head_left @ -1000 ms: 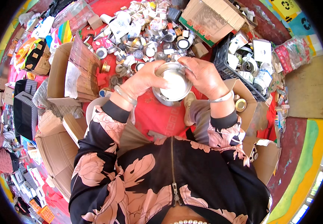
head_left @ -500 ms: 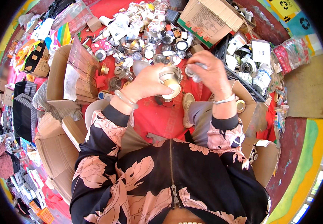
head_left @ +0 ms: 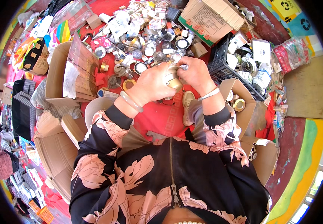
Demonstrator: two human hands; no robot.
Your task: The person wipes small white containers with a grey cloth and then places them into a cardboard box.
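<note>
My left hand [head_left: 152,83] is closed round a gold-and-silver round light fitting [head_left: 173,80], its gold side turned toward me. Against the fitting's right side, my right hand [head_left: 197,74] is closed with its fingers pinched. A small silvery piece [head_left: 184,67] shows at those fingertips; its exact shape is mostly hidden. Both hands are close together over the red cloth [head_left: 150,119], just this side of a large heap of loose lamp parts [head_left: 146,41].
An upright brown carton [head_left: 83,71] stands at left, and an open carton with a gold ring-shaped fitting [head_left: 239,105] at right. Behind that is a black crate [head_left: 221,63] of round fittings and boxes. A large carton [head_left: 210,20] lies beyond the heap.
My right hand has moved left and nearer, from apart to touching the fitting. The fitting has turned slightly in my left hand.
</note>
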